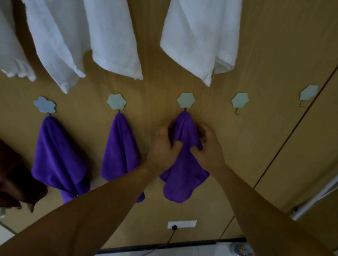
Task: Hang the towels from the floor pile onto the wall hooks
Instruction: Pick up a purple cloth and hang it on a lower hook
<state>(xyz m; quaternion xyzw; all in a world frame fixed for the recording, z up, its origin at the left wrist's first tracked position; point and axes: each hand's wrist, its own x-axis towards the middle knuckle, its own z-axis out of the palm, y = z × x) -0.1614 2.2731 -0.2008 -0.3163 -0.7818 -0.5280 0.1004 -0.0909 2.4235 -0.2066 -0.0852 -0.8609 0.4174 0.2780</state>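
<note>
A purple towel (181, 173) hangs from the third flower-shaped hook (186, 100) on the wooden wall. My left hand (164, 145) grips its left fold and my right hand (209, 144) pinches its right fold, both just below the hook. Two more purple towels (59, 157) (120, 150) hang from the hooks to the left (45, 104) (116, 101). Two hooks to the right (239, 100) (308, 92) are bare. The floor pile is not in view.
Several white towels (114, 31) hang in a row above the hooks. A brown towel (7, 176) hangs at the left edge. A wall socket (181, 224) with a black cable sits low on the wall. A door seam (301, 119) runs diagonally at right.
</note>
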